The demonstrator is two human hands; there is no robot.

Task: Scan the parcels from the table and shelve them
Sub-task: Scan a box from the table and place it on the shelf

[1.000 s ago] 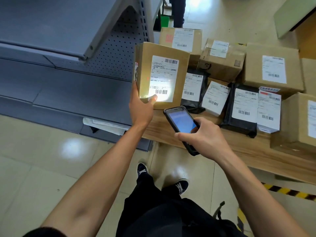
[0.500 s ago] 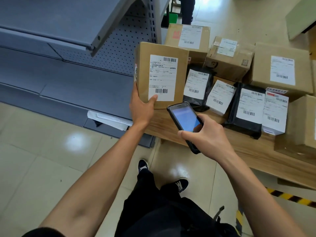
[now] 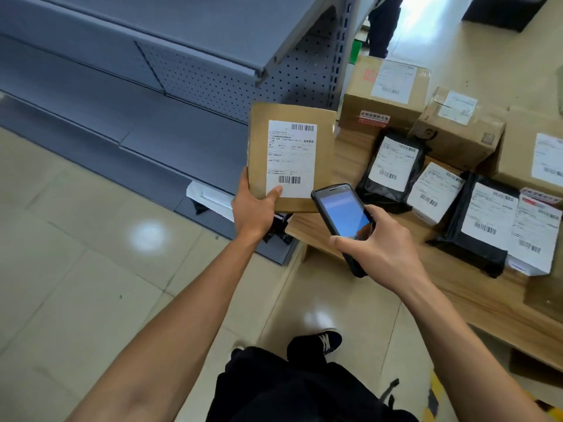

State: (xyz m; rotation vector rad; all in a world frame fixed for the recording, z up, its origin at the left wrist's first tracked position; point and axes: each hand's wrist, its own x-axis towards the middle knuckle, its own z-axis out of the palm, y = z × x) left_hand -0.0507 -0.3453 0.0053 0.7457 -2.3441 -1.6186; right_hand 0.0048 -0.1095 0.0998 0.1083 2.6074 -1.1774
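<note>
My left hand [image 3: 254,213] grips the lower left corner of a brown cardboard parcel [image 3: 323,129], thumb on its white shipping label [image 3: 291,158]. The parcel is held up, label facing me, off the left end of the wooden table [image 3: 457,287]. My right hand [image 3: 382,249] holds a black handheld scanner [image 3: 342,217] with a lit blue screen, just below and right of the parcel. Several more parcels lie on the table: cardboard boxes [image 3: 384,97] and black poly bags [image 3: 391,170] with white labels.
Grey metal shelving [image 3: 170,117] with a perforated back panel stands to the left, its shelves bare. A white paper item [image 3: 210,196] lies at the shelf base. A person's legs [image 3: 384,22] stand at the far top. Tiled floor lies below me.
The scanner light on the label has gone out. My left hand has moved the parcel left and away from the table toward the shelving, and my view has turned left.
</note>
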